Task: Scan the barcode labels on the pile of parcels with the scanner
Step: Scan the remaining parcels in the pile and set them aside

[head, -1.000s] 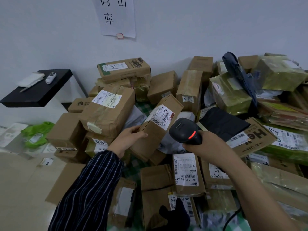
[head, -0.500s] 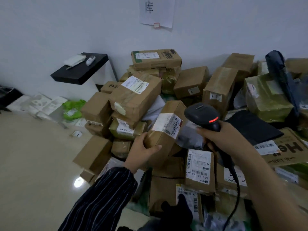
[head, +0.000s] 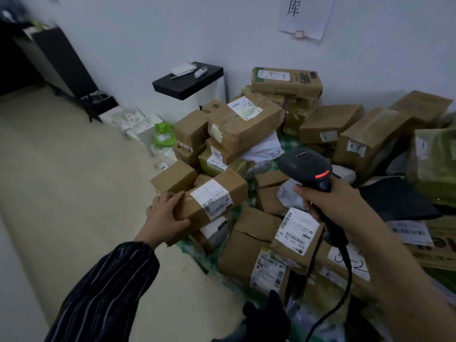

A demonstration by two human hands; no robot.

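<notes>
Now, left hand point(head: 164, 214) round sealed parcel point(head: 232, 188)

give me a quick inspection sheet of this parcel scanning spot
surface: beige floor; green checked cloth under the pile
job's things: pile of parcels, many labels face up; scanner, red light on
clutter: green bag and white foam packaging by the wall
grippers: left hand grips a small parcel at the pile's edge; right hand holds the scanner
cables: scanner cable hangs from the handle over parcels
surroundings: black shelf with small white items; paper sign on the wall
</notes>
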